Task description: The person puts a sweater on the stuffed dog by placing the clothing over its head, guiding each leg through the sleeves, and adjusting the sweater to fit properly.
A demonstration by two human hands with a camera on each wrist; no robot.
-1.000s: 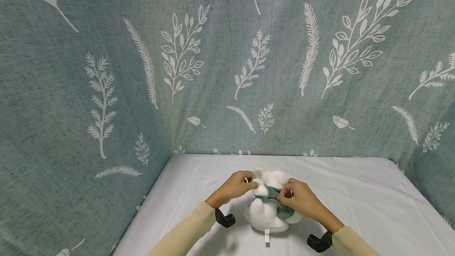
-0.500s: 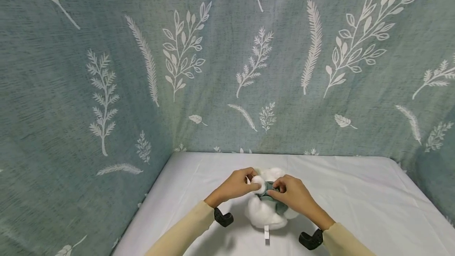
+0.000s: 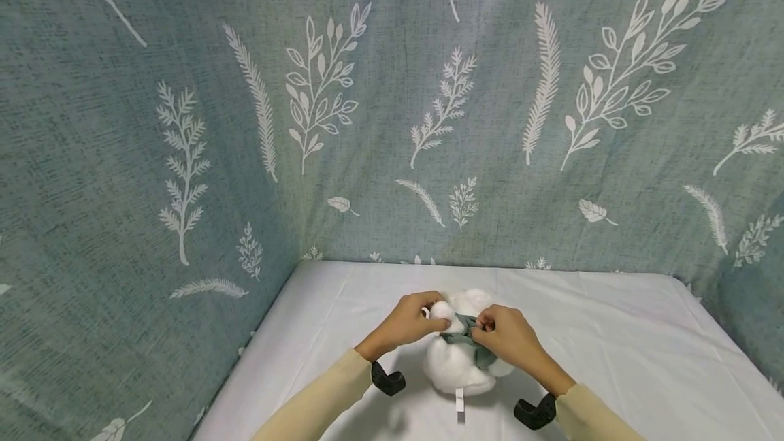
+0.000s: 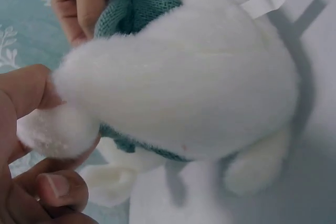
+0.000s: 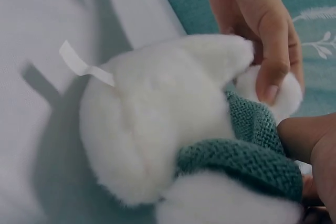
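A white plush toy (image 3: 456,366) lies on the white-covered table, with a white tag (image 3: 460,401) at its near end. Round its middle is a green knitted garment (image 5: 241,158), bunched and partly hidden under my fingers. My left hand (image 3: 409,320) pinches a small round white part (image 4: 58,132) of the toy between thumb and fingers. From the other side, my right hand (image 3: 510,337) pinches the knitted cloth with thumb and forefinger. In the right wrist view a fold of the knit (image 5: 254,124) runs up to my right thumb. The toy's face is not visible.
The table (image 3: 625,346) is covered with a white sheet. A green curtain (image 3: 380,121) with white leaf prints hangs behind it and along both sides. Black brackets (image 3: 535,412) sit at both wrists, below the cream sleeves.
My right hand has moved left along the knit, closer to my left hand, and the knit has shifted with it. The left hand keeps its pinch on the plush toy.
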